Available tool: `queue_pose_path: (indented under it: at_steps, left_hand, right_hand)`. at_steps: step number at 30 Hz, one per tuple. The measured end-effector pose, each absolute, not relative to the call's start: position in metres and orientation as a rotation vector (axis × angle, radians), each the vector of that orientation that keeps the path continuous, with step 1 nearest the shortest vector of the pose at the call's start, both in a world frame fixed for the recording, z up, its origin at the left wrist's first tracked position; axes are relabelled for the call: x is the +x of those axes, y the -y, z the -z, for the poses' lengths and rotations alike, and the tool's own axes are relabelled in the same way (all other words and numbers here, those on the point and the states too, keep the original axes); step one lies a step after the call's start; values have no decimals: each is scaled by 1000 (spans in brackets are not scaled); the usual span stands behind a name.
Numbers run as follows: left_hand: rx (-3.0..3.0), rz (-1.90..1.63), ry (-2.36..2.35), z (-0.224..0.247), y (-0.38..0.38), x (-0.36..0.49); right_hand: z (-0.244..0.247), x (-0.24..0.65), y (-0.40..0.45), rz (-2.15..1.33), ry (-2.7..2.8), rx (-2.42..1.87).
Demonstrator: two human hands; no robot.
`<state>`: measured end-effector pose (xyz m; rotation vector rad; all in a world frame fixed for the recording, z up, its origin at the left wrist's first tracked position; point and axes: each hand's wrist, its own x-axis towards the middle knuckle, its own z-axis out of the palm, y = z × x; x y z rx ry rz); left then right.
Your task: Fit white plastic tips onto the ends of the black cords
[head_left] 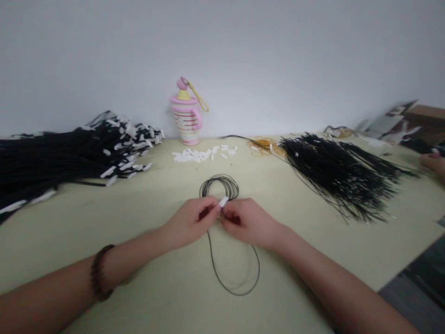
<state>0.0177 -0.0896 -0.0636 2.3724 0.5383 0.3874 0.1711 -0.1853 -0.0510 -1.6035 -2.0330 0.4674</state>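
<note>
My left hand (194, 219) is closed, thumb and forefinger pinching a small white connector-like piece (223, 202). Close beside it, my right hand (251, 221) pinches a thin black cable (258, 270) near that white piece. The cable's coiled part (235, 183) lies just beyond my fingertips, and one loose loop hangs toward me on the table. My fingers hide exactly how cable and white piece meet.
Several small white pieces (194, 156) lie ahead, near a pink-and-white cup (185, 118). Bundles of black cables with white ends (62, 155) fill the left; another black bundle (339, 174) and yellow rubber bands (260, 146) lie right. Another person's hand (434, 163) shows far right.
</note>
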Motion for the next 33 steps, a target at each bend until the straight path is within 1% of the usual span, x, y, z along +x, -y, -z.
queue_pose_path:
  at_steps: [19,23,27,33]
  left_hand:
    - [2390,-372,-533,60,92,18]
    - [2332,-396,-529,60,89,19]
    - [2264,-436,-557,60,88,19]
    - [2227,-432,-538,60,89,19]
  right_hand:
    - [45,168,193,-271,2208,-1707]
    - [52,168,187,-316,2029,-1721]
    - [60,165,183,-304,1830,-1641]
    - [64,161,182,-314,1779,-1592]
